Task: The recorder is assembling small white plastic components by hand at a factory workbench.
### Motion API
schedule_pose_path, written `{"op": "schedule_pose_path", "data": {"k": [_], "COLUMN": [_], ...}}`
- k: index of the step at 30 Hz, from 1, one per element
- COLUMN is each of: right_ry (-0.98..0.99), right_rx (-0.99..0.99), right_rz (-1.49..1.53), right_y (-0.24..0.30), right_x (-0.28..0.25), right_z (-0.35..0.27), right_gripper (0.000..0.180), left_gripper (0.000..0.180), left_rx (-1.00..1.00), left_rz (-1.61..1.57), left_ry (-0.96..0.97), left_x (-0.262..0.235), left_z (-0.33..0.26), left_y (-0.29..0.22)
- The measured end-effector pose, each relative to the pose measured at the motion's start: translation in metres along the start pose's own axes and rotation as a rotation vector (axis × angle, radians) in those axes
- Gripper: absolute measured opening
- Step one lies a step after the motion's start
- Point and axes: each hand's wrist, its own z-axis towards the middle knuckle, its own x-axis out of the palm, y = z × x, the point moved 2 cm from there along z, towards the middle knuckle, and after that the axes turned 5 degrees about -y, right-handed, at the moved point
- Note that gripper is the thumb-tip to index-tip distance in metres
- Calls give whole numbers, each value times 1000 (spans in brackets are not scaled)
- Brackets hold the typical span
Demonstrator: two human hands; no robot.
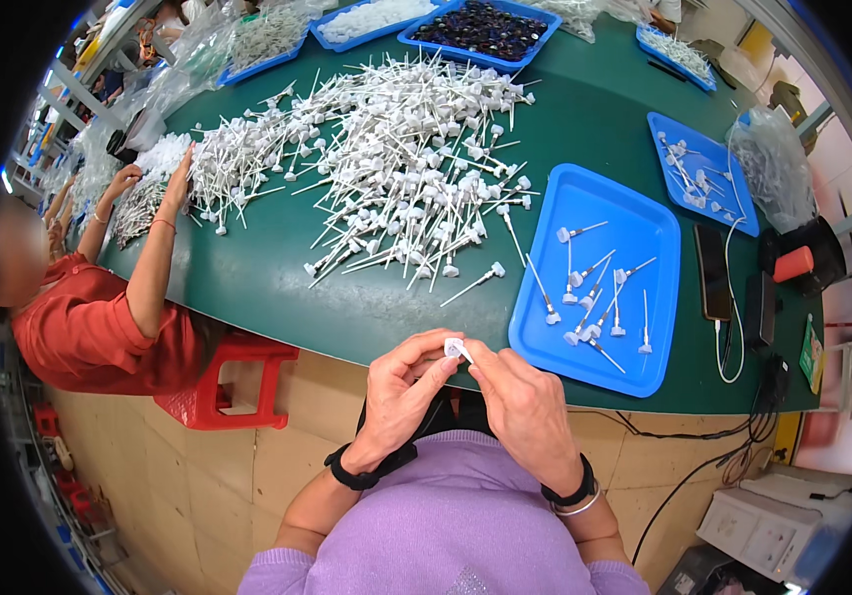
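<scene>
Just in front of my purple sweater, at the table's near edge, both hands meet on one small white pump head (454, 347) with a thin stem. My left hand (395, 397) is closed, its thumb and fingertips pinching the white cap. Fingers of my right hand (527, 405) are pressed together around the stem side, hiding most of it. Past my hands, a large heap of similar white pump heads with thin tubes (416, 149) covers the green table (366, 322). A single pump head (497, 269) lies apart from the heap. Several more rest in a blue tray (599, 183) to the right.
A second blue tray (666, 124) with pump heads, a phone (711, 268) and a white cable (733, 337) are at the right. Farther back stands a blue tray of dark round parts (485, 32). At left, a person in red (113, 317) works beside a red stool (223, 382).
</scene>
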Motion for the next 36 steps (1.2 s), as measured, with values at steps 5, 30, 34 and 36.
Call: {"op": "schedule_pose_path", "data": {"k": [5, 30, 34, 36], "right_ry": [-7, -39, -35, -34], "right_rx": [-3, -27, -29, -28], "right_rz": [13, 34, 30, 40], "right_y": [-1, -4, -4, -4], "right_x": [1, 2, 2, 2], "right_z": [0, -2, -1, -2], "right_gripper": [31, 29, 30, 31], "left_gripper": [28, 28, 29, 27], "left_rx": [29, 105, 49, 37], "left_rz": [17, 328, 231, 193], "left_ry": [-11, -50, -40, -41], "left_x": [1, 0, 1, 1], "left_z": [-1, 0, 0, 0], "left_y": [1, -9, -8, -7]}}
